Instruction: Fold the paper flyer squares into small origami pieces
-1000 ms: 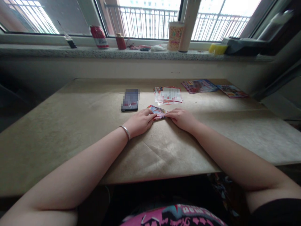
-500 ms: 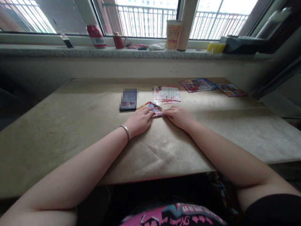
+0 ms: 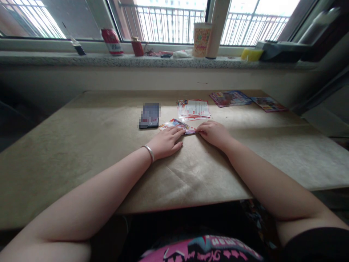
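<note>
A colourful printed leaflet, folded along its near edge, lies on the table in front of me. My left hand rests on it with the fingers stretched out flat, covering its near left part. At its right corner, my right hand pinches the paper between thumb and fingers. Just behind the leaflet is a loose stack of white-and-red printed sheets. A dark phone, its screen blurred, lies to the left of the stack.
More colourful leaflets are piled toward the back right, with another leaflet beside them. On the windowsill stand a red-and-white can, a red bottle, a patterned cup and a yellow sponge-like block.
My right hand has slid a little to the right along the leaflet's near edge. My left hand has shifted slightly right and nearer to me, its thumb now apart from the paper.
</note>
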Demonstrator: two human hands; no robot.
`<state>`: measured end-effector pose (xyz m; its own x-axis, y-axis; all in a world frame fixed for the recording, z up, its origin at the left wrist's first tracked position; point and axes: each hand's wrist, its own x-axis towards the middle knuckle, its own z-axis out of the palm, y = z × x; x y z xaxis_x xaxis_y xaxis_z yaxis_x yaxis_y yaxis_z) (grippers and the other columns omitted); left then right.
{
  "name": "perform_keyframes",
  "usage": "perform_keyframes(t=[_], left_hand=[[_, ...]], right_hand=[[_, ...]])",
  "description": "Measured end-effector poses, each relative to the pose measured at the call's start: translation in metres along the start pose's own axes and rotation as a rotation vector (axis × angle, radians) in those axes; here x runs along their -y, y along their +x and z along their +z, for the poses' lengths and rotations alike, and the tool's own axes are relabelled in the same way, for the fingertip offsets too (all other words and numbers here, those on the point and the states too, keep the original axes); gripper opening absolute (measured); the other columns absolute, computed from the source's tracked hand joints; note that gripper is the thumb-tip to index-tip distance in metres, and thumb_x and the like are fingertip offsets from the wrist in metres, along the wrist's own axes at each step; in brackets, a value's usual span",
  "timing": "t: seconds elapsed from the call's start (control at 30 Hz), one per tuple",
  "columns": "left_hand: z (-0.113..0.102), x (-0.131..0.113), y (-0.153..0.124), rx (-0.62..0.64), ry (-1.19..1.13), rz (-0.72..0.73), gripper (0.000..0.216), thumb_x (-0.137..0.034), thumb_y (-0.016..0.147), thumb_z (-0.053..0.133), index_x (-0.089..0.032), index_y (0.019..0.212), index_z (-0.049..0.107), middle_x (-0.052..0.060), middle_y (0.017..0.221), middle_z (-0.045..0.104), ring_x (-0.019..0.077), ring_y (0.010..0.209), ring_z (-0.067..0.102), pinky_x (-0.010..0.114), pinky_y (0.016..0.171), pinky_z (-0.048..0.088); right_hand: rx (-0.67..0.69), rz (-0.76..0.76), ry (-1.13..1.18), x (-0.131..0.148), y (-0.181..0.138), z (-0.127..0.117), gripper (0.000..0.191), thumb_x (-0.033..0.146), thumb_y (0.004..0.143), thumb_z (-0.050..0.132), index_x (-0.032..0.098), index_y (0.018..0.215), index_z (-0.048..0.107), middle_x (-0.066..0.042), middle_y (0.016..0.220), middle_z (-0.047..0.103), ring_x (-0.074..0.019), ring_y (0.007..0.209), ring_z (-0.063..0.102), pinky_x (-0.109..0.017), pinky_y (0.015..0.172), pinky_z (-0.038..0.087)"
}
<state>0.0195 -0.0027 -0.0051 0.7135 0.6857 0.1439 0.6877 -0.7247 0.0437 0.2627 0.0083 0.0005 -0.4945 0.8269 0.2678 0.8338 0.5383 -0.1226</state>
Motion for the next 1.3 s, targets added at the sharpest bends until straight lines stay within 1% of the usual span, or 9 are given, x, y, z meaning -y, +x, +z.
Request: perform_keyframes(t=[0.2,0.33,0.47,0.6,0.67,0.8,0.93,1.1,1.3], left_hand=[[0.004,-0.002,0.002,-0.004,0.015,-0.012,0.052,-0.041,0.097,0.038,-0.02,0.144,0.043,0.01,0.145,0.046,0.0272,0.136,0.039,0.043,0.115,0.031],[0.006,-0.001,0.002,-0.005,0.008,-0.016,0.053,-0.042,0.097,0.038,-0.021,0.145,0.042,0.009,0.146,0.045,0.0264,0.135,0.039,0.043,0.116,0.03],[0.005,-0.001,0.002,-0.001,0.022,-0.018,0.052,-0.042,0.097,0.038,-0.022,0.145,0.042,0.009,0.146,0.045,0.0264,0.136,0.039,0.043,0.116,0.029],[0.004,-0.002,0.002,0.007,0.023,-0.022,0.053,-0.042,0.097,0.039,-0.022,0.145,0.041,0.008,0.147,0.044,0.0261,0.137,0.038,0.042,0.116,0.029],[0.004,-0.002,0.002,0.009,0.02,-0.02,0.053,-0.042,0.097,0.039,-0.021,0.146,0.04,0.008,0.148,0.044,0.0261,0.137,0.037,0.042,0.117,0.029],[0.004,-0.002,0.002,0.005,0.009,-0.018,0.053,-0.041,0.097,0.039,-0.022,0.146,0.04,0.008,0.148,0.043,0.0257,0.137,0.037,0.042,0.117,0.029],[0.004,-0.001,0.002,0.008,-0.004,-0.024,0.053,-0.042,0.097,0.04,-0.022,0.146,0.04,0.007,0.148,0.043,0.0254,0.138,0.037,0.042,0.117,0.029],[0.004,-0.001,0.002,0.003,0.001,-0.021,0.053,-0.042,0.096,0.04,-0.023,0.146,0.04,0.007,0.147,0.044,0.0253,0.137,0.037,0.042,0.116,0.029],[0.006,-0.001,0.002,-0.006,-0.011,-0.03,0.053,-0.042,0.096,0.041,-0.022,0.145,0.042,0.008,0.146,0.045,0.0276,0.136,0.038,0.045,0.116,0.03]], right_hand=[[-0.016,-0.066,0.031,-0.004,0.002,0.002,0.028,0.016,0.089,0.052,0.021,0.098,0.077,-0.006,0.1,0.073,-0.0199,0.093,0.065,-0.032,0.087,0.048],[0.004,-0.028,0.023,-0.008,0.001,-0.001,0.028,0.016,0.088,0.053,0.022,0.098,0.078,-0.005,0.096,0.073,-0.0193,0.091,0.065,-0.03,0.083,0.049],[0.049,-0.005,-0.01,-0.012,-0.002,-0.006,0.028,0.018,0.087,0.054,0.027,0.1,0.077,-0.003,0.1,0.073,-0.0189,0.093,0.064,-0.03,0.08,0.048],[0.053,0.06,-0.045,-0.011,-0.004,-0.01,0.026,0.02,0.086,0.055,0.028,0.098,0.076,-0.003,0.098,0.073,-0.0193,0.09,0.064,-0.03,0.076,0.047],[0.053,0.057,-0.051,-0.01,-0.005,-0.012,0.027,0.019,0.086,0.054,0.029,0.098,0.076,-0.002,0.097,0.073,-0.0194,0.089,0.064,-0.031,0.075,0.047],[0.045,-0.006,-0.039,-0.01,-0.005,-0.011,0.029,0.017,0.085,0.054,0.029,0.098,0.076,-0.002,0.099,0.073,-0.0196,0.093,0.063,-0.031,0.079,0.047],[0.041,-0.004,-0.019,-0.012,-0.004,-0.009,0.026,0.017,0.084,0.057,0.028,0.096,0.077,-0.003,0.098,0.072,-0.0198,0.093,0.063,-0.032,0.083,0.048],[0.039,-0.018,0.0,-0.017,-0.004,-0.009,0.024,0.02,0.084,0.058,0.029,0.095,0.078,-0.003,0.097,0.073,-0.02,0.09,0.063,-0.033,0.082,0.049],[0.039,-0.068,0.123,-0.029,-0.005,-0.008,0.024,0.022,0.084,0.059,0.027,0.098,0.077,-0.003,0.097,0.073,-0.0179,0.089,0.064,-0.031,0.084,0.049]])
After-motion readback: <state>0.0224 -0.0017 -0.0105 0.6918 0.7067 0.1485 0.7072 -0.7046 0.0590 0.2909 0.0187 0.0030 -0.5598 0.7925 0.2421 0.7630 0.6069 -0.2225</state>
